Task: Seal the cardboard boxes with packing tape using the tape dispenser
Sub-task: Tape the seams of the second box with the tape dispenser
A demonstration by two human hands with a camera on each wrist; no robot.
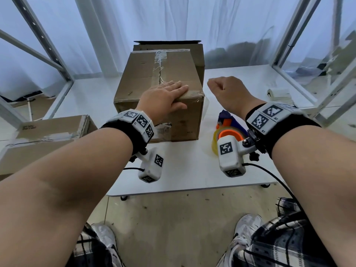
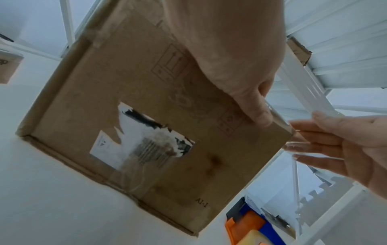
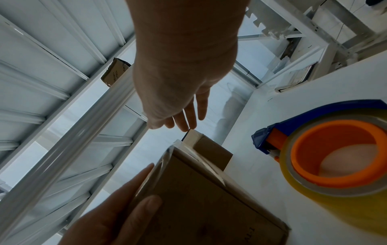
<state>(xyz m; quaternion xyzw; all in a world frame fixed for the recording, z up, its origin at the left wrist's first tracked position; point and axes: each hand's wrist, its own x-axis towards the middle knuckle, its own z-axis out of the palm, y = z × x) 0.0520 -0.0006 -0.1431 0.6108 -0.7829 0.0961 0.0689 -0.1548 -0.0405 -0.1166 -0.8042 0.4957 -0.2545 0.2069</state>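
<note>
Head view: my left hand [image 1: 165,97] lies flat, fingers spread, on the near top edge of the taped cardboard box [image 1: 159,105] at frame centre. My right hand [image 1: 225,93] hovers loosely curled beside the box, holding nothing. The tape dispenser [image 1: 229,130] rests on the white table [image 1: 192,170], lower right of the box.

Left wrist view: the thumb [image 2: 257,106] presses tape at the box corner.

Right wrist view: fingers hang relaxed, the dispenser at right. I judge the smoothing step nearly done; next, the untaped box behind [image 1: 198,54].
</note>
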